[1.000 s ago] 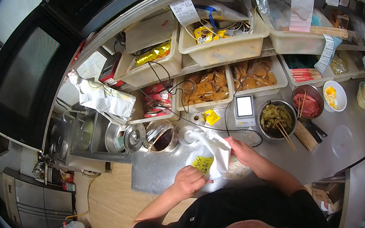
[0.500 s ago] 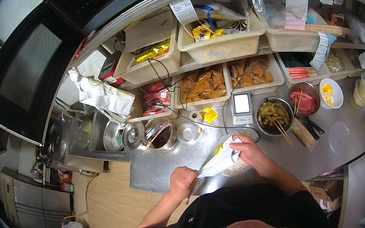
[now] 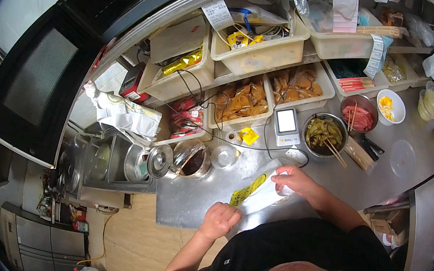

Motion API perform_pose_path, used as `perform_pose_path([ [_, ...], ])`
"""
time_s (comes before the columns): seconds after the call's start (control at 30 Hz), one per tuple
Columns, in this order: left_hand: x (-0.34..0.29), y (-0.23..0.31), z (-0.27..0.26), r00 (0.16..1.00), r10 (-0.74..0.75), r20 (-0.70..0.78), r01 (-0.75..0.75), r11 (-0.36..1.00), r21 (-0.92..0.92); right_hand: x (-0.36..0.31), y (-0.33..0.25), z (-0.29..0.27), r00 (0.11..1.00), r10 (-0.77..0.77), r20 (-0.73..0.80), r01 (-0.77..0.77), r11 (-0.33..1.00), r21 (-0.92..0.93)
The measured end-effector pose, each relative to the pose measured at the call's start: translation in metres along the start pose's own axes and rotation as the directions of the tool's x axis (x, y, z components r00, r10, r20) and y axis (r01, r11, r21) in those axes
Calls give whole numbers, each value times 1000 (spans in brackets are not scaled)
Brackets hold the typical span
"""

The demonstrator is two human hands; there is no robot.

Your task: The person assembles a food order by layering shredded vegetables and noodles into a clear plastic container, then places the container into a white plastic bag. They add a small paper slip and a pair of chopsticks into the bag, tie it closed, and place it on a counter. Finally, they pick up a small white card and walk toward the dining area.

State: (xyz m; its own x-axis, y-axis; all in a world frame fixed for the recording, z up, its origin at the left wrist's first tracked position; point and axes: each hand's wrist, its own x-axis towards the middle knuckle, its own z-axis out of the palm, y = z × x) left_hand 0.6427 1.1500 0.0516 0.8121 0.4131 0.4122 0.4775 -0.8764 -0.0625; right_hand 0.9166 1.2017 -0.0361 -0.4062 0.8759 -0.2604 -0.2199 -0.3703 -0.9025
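Note:
Both my hands hold a white bag with a yellow-green printed band (image 3: 249,191), stretched slantwise between them above the near part of the steel counter. My left hand (image 3: 220,221) is closed on its lower end. My right hand (image 3: 294,180) grips the upper end, thumb and fingers around the edge. Partly hidden behind the bag and my right hand is a round container, its contents not clear. Just beyond the bag stands a small white device with a square pale panel (image 3: 286,122).
Right of the device are a bowl of dark greens (image 3: 324,133) with chopsticks, a bowl of pink slices (image 3: 358,117) and a white bowl (image 3: 391,107). Tubs of brown food (image 3: 241,103) line the back. A jar of dark sauce (image 3: 191,159) stands left. Black cables cross the counter.
The bag has turned and spread flatter, so more of its yellow-green band shows. My left hand has shifted slightly right, and my right hand has barely moved.

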Motion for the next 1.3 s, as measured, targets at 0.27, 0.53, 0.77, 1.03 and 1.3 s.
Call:
perform_pose_path([
  [0.27, -6, 1, 1, 999, 4, 39, -3, 1000, -25, -3, 6, 19, 996, 21, -82, -26, 998, -49],
  [0.53, -10, 8, 6, 963, -260, 77, 270, 943, -194, -10, 7, 42, 998, -23, -60, 24, 1000, 8],
  [0.77, -4, 25, 44, 589, -743, 317, 748, 353, -562, -6, 28, 70, 917, -380, 120, 378, 734, -565],
  [1.03, -12, 27, 61, 404, -761, 508, 699, -100, -708, -6, 34, 76, 915, -374, 148, 364, 613, -701],
  [1.3, -53, -3, 72, 247, -958, 146, 841, 138, -524, 2, 40, 58, 997, -73, 3, 73, 997, 19],
])
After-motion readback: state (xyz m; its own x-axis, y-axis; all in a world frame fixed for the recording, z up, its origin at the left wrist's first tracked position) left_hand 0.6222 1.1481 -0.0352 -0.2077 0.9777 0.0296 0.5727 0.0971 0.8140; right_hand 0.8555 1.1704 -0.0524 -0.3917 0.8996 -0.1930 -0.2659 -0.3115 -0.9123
